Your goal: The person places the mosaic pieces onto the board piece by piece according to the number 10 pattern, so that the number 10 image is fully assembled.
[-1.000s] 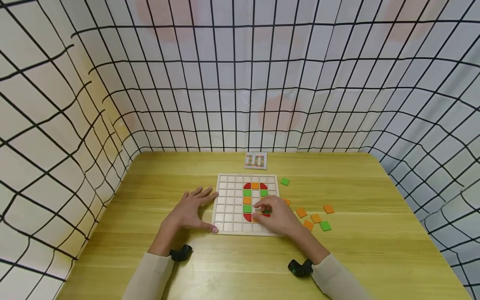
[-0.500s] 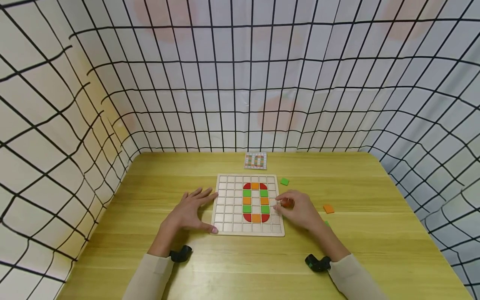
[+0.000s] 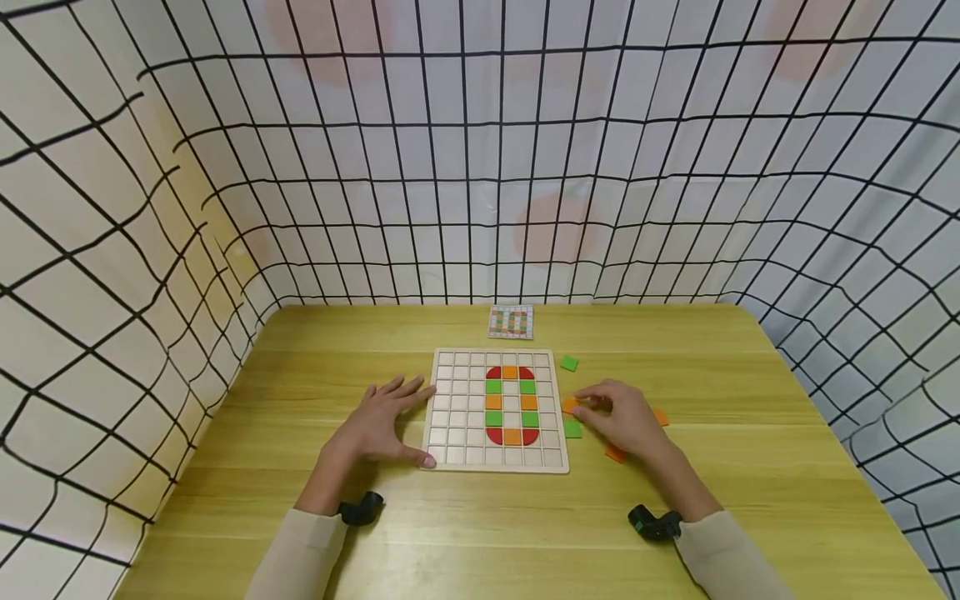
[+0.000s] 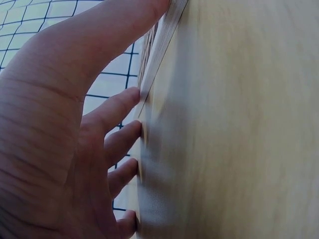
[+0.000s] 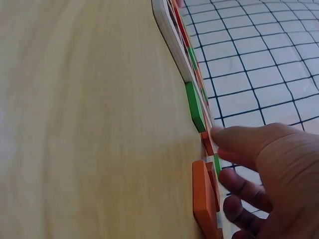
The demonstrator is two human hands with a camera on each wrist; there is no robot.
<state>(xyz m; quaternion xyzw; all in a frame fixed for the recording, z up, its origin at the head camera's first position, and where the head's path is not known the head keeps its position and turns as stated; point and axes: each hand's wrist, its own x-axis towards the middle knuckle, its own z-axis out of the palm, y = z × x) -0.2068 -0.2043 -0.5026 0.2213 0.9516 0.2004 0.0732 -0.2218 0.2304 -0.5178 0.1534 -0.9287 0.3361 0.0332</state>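
In the head view a white gridded board [image 3: 457, 433] lies on the table. On it, red, green and orange tiles form an upright ring. My left hand [image 3: 378, 421] is spread along the board's left side, its thumb at the near corner and a fingertip at the edge higher up. Off the board's right side, my right hand [image 3: 618, 417] pinches an orange tile [image 3: 569, 406] between thumb and forefinger. Just nearer lies a green tile [image 3: 572, 429]. In the right wrist view the thumb [image 5: 219, 135] is right at the low orange tile [image 5: 207, 143].
A small printed pattern card [image 3: 512, 322] lies beyond the board. Another green tile [image 3: 569, 363] sits by the board's far right corner. Loose orange tiles [image 3: 616, 453] are partly covered by my right hand and wrist. A black net over white cloth [image 3: 480, 200] encloses the table.
My right hand has moved right, off the ring to the loose tiles beside the board. The ring's right side and the near green tile have come into sight. My left hand stays put.
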